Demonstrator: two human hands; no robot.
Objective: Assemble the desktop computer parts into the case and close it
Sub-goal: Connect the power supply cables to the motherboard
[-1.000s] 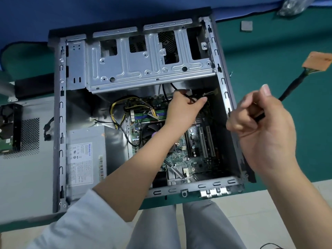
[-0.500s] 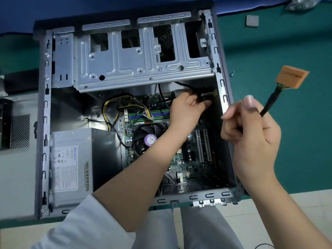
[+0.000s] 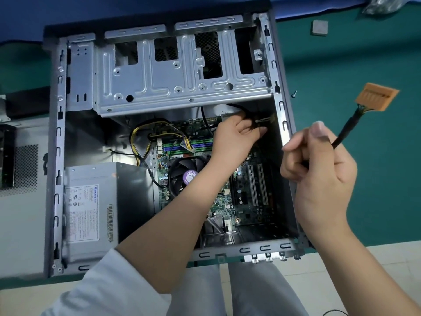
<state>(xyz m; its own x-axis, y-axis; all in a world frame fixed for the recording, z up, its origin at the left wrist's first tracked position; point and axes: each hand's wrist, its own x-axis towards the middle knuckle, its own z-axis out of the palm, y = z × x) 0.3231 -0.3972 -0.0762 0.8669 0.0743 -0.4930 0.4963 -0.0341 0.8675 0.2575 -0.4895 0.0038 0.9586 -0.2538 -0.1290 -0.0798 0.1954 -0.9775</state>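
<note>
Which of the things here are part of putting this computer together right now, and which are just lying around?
In use:
open case
motherboard
power supply
black cable with orange connector, gripped by right hand
small cable plug at left hand

Lying about:
grey square part on the green mat
loose screw
plastic bag

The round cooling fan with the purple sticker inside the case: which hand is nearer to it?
Left. The left hand reaches inside the case just beyond the fan, its forearm passing right beside it. The right hand is outside the case wall, gripping a black cable.
</note>
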